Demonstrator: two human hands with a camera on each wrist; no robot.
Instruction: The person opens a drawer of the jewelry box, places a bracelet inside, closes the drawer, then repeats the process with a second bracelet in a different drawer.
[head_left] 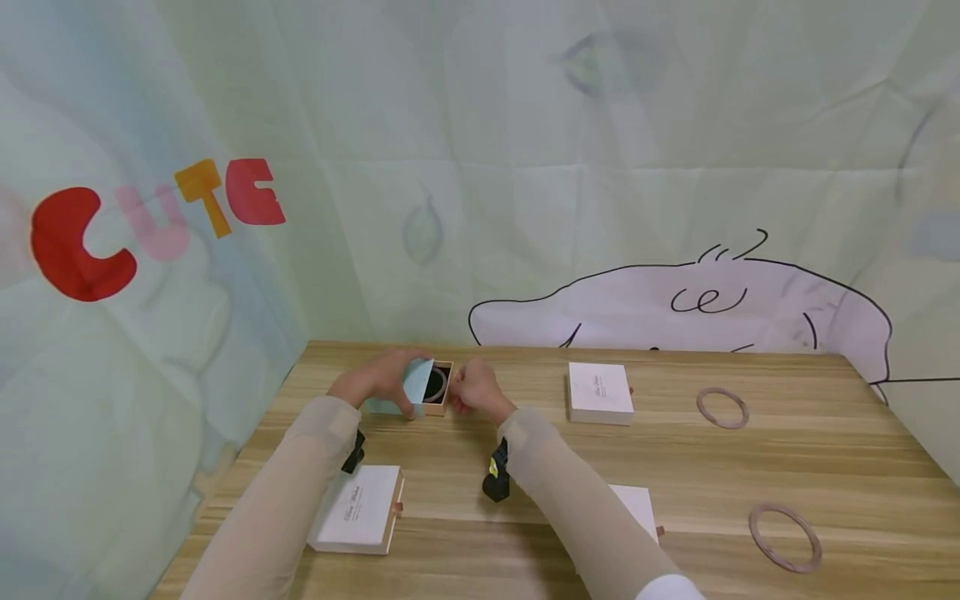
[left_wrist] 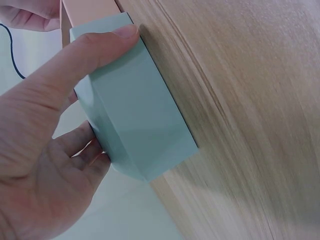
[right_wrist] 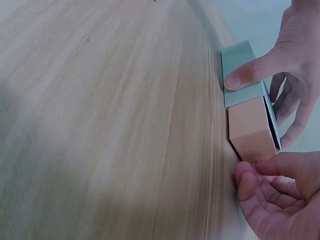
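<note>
A mint-coloured box sleeve [left_wrist: 137, 110] lies near the back of the table, with a peach drawer [right_wrist: 250, 122] pulled partway out to the right. Inside the drawer a bangle [head_left: 444, 384] rests on black lining, part of it under the sleeve. My left hand [head_left: 387, 381] grips the sleeve, thumb on the near side and fingers on the far side. At the drawer's outer end, my right hand [head_left: 477, 388] pinches with thumb and forefinger, the other fingers curled; what lies between the fingertips is hidden.
White boxes stand at the back right [head_left: 600, 390], the front left [head_left: 358, 507] and partly behind my right forearm [head_left: 637, 507]. Two loose bangles lie on the right, one farther back [head_left: 746, 413], one nearer [head_left: 818, 548]. A printed curtain [head_left: 525, 167] hangs behind the table.
</note>
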